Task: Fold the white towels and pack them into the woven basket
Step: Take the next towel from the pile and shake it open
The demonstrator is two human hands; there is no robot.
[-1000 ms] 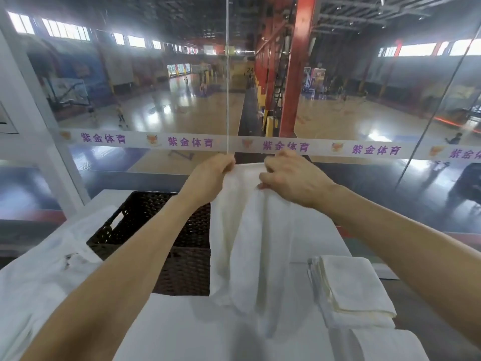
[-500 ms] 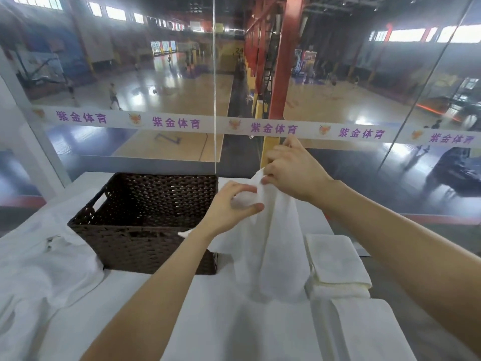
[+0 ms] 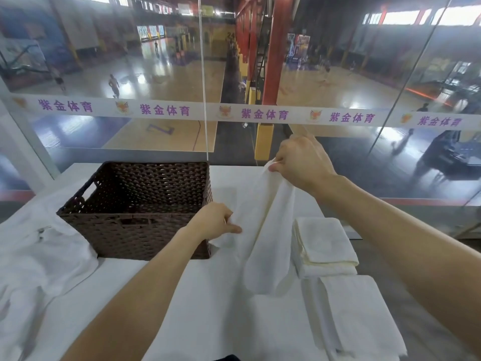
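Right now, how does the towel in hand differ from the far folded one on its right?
The held towel hangs loose and rumpled; the far folded towel is a flat, squared stack. The held towel is pinched by the right hand up high and the left hand lower; the far folded towel lies untouched on the table. Both are white.

Daylight from high windows [image 3: 416, 18] glares off the polished court floor [image 3: 140, 79]; the white bench [image 3: 221, 308] is evenly, softly lit. Wide-angle bending curves the edges, and the lower-left corner blurs.
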